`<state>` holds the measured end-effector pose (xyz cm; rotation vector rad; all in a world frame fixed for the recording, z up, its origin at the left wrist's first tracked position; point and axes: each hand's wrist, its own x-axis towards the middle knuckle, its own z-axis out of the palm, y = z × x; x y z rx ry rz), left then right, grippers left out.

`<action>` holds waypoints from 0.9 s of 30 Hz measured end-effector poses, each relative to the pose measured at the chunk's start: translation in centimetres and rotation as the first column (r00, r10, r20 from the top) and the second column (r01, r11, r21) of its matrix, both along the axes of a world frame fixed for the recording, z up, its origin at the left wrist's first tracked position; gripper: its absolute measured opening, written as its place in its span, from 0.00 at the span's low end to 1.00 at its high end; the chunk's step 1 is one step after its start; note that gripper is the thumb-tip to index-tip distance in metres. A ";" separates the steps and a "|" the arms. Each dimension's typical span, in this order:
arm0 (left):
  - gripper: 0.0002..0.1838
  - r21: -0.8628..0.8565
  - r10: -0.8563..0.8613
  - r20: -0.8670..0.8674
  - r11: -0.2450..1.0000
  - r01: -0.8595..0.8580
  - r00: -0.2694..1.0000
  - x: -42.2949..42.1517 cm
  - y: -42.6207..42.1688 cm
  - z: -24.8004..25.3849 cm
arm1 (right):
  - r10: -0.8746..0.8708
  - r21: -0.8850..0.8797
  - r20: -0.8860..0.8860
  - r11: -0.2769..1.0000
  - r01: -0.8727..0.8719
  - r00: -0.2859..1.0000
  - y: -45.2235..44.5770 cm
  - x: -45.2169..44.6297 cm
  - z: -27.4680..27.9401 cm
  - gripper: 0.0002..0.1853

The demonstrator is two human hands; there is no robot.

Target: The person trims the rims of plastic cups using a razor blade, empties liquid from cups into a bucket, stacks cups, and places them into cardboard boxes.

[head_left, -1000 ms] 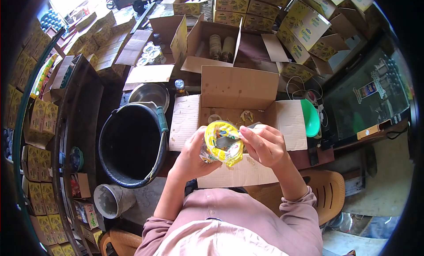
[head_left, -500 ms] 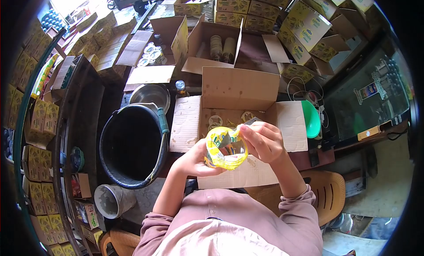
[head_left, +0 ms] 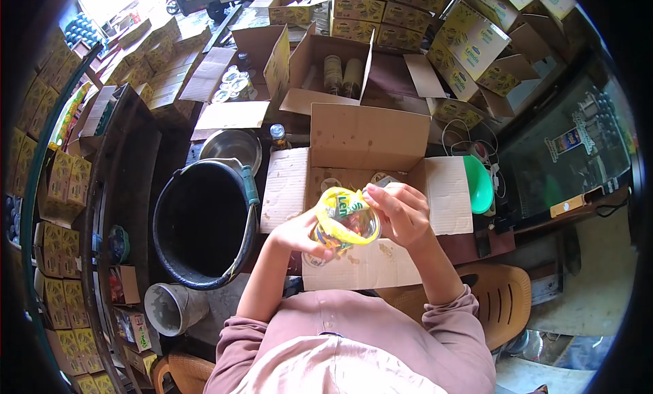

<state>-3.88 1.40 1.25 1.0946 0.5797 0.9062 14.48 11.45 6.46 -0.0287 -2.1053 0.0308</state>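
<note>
A clear plastic cup (head_left: 348, 220) with a partly torn yellow and green printed film round its rim is in front of my chest. My left hand (head_left: 299, 235) is wrapped round the cup's left side. With fingers pinched together, my right hand (head_left: 400, 212) grips the edge of the film at the upper right of the rim. Beneath and beyond the hands stands an open cardboard box (head_left: 369, 135), its flaps spread, with a few round lid-like pieces on its bottom.
On the left are a large black bucket (head_left: 201, 224), a metal bowl (head_left: 231, 148) and a grey pail (head_left: 175, 309). A green bowl (head_left: 479, 184) is at the right. Farther back, an open box (head_left: 330, 67) holds stacked cups. Yellow cartons (head_left: 357, 8) are piled behind it.
The cup has turned and tilted in my left hand, showing more of its clear side. The yellow film is peeled farther from the opening, and my right hand has shifted slightly left.
</note>
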 end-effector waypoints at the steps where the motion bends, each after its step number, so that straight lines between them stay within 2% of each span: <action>1: 0.37 0.048 0.149 0.005 0.988 -0.149 0.989 0.4 -0.2 0.6 | -0.046 0.017 0.000 0.999 0.046 0.999 0.2 0.2 0.0 0.24; 3: 0.38 0.148 0.443 -0.001 0.887 -0.438 0.897 1.2 -0.5 1.7 | -0.123 0.043 -0.025 0.991 0.124 0.992 0.4 0.2 0.3 0.24; 6: 0.37 0.410 0.732 -0.129 0.653 -0.636 0.669 2.7 -0.7 1.1 | -0.183 0.034 -0.018 0.982 0.184 0.983 0.7 0.3 0.1 0.25; 7: 0.36 0.503 0.811 -0.143 0.553 -0.664 0.567 3.4 -0.7 0.8 | -0.191 0.001 0.009 0.982 0.191 0.982 0.5 0.3 0.1 0.25; 10: 0.37 0.658 0.908 -0.334 0.416 -0.628 0.252 5.7 -1.0 0.9 | -0.175 0.017 0.008 0.984 0.175 0.984 0.2 -0.2 0.1 0.26; 11: 0.34 0.690 0.944 -0.268 0.327 -0.645 0.193 5.7 -0.2 -0.9 | -0.163 0.018 0.019 0.987 0.162 0.987 0.1 -0.2 0.0 0.27; 14: 0.30 0.764 0.963 -0.267 0.234 -0.601 0.036 5.4 0.1 -1.6 | -0.141 0.013 0.037 0.990 0.140 0.989 0.1 -0.1 -0.1 0.28; 15: 0.29 0.789 0.971 -0.239 0.200 -0.580 0.009 5.4 0.1 -1.5 | -0.141 0.004 0.033 0.990 0.141 0.989 0.2 0.1 -0.1 0.29; 18: 0.28 0.786 0.961 -0.270 0.260 -0.561 0.067 5.2 -0.2 -1.6 | -0.116 0.020 0.021 0.993 0.116 0.993 0.3 0.2 0.0 0.29; 21: 0.28 0.732 0.945 -0.275 0.326 -0.599 0.178 5.0 -0.3 -1.6 | -0.096 0.047 0.023 0.994 0.095 0.995 0.5 0.7 0.0 0.29; 24: 0.27 0.687 0.933 -0.275 0.359 -0.631 0.232 5.2 -0.5 -0.3 | -0.083 0.057 0.025 0.995 0.081 0.996 0.5 0.8 0.2 0.29; 27: 0.27 0.712 0.916 -0.303 0.401 -0.576 0.263 5.2 -0.4 -0.2 | -0.067 0.057 0.023 0.996 0.066 0.997 0.5 0.8 0.0 0.29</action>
